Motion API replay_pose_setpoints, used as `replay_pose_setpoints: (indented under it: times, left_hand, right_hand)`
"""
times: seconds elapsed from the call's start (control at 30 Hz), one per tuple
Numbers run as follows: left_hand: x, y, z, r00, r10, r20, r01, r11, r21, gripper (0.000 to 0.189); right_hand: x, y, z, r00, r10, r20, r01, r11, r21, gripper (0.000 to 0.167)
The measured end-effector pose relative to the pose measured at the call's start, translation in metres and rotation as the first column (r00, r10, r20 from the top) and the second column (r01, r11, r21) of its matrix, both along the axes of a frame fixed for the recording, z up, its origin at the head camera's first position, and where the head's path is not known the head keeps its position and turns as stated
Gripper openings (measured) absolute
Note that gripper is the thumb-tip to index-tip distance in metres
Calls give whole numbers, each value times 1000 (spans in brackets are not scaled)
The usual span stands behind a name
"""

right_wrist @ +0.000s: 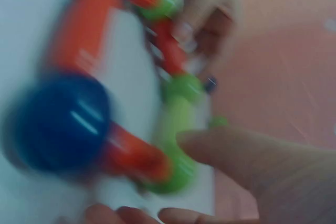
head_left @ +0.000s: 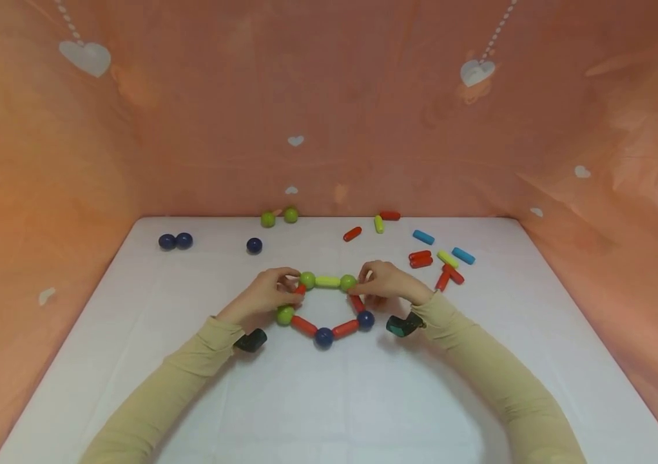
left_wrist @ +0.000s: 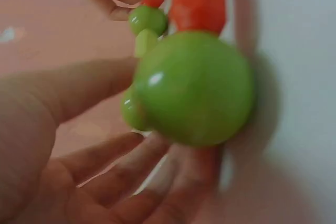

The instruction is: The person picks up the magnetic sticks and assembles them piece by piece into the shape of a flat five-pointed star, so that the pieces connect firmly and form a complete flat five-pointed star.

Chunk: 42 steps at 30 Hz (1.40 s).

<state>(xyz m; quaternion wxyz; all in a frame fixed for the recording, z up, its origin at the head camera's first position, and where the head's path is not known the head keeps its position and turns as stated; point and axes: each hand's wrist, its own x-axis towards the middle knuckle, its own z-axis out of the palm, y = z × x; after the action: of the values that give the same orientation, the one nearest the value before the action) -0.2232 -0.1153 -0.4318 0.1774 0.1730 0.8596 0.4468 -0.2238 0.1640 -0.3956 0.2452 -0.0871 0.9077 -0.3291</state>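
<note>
Head view: I see the left hand [head_left: 265, 291] pinching a red rod [head_left: 301, 290], the right hand [head_left: 388, 283] a green ball [head_left: 348, 283], of the ring [head_left: 324, 338] midway between the worktop's [head_left: 329, 412] side edges. Uneven pulling could, I judge, break it apart. White, creased worktop; orange heart-printed sheeting [head_left: 329, 96] rises beyond its far edge.

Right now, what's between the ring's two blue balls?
A red rod lies between the nearer blue ball and the farther blue ball, in the head view.

The head view looks down; close wrist views share the ring [head_left: 324, 338].
</note>
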Motion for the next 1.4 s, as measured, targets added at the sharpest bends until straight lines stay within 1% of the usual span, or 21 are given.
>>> replay_pose_setpoints:
  times: [0.07,0.13,0.2,0.3,0.37,0.43,0.53,0.63,0.73,0.9,1.03,1.17,1.3,1.4]
  left_hand:
    - [-1,-1,2,1000,-7,25,8,999,-41,56]
    - [-1,-3,4,999,-15,34,18,995,-97,54]
    - [1,-4,8,999,-12,49,18,990,-138,50]
    - [4,-4,11,998,1,69,9,988,-154,41]
    - [5,-3,12,997,5,72,6,990,-144,36]
    - [5,-2,11,997,4,73,6,991,-132,35]
    - [5,-2,10,997,2,77,8,992,-126,35]
    - [6,-4,10,996,6,93,6,991,-130,36]
    - [6,-5,10,994,7,110,7,991,-131,37]
    - [6,-3,9,994,16,106,-3,992,-126,38]
    - [5,-2,8,994,23,111,-12,995,-98,39]
    - [2,-4,6,994,-18,105,25,998,-64,40]
    - [0,-3,8,995,-70,64,73,996,-51,41]
    - [-1,-2,9,995,-77,61,80,996,-49,40]
  right_hand:
    - [-7,7,7,1000,22,-3,-22,1000,-12,34]
    - [-14,12,14,998,48,-29,-49,998,-26,34]
    - [-20,14,15,995,93,-46,-95,994,-47,36]
    - [-27,11,8,983,175,-58,-178,982,-65,40]
    - [-29,7,1,975,213,-61,-217,973,-73,39]
    - [-29,5,-4,970,232,-70,-237,969,-74,35]
    - [-29,2,-7,971,220,-97,-226,972,-57,29]
    - [-29,1,-8,972,200,-127,-206,978,-33,29]
    - [-28,2,-8,975,183,-123,-188,982,-25,31]
    - [-26,4,-9,978,171,-115,-175,984,-23,30]
    - [-23,5,-9,984,150,-94,-151,989,-3,29]
    - [-18,5,-8,988,139,-71,-138,990,22,29]
    - [-14,6,-7,986,153,-64,-152,988,19,28]
    - [-12,7,-9,987,148,-55,-148,989,1,29]
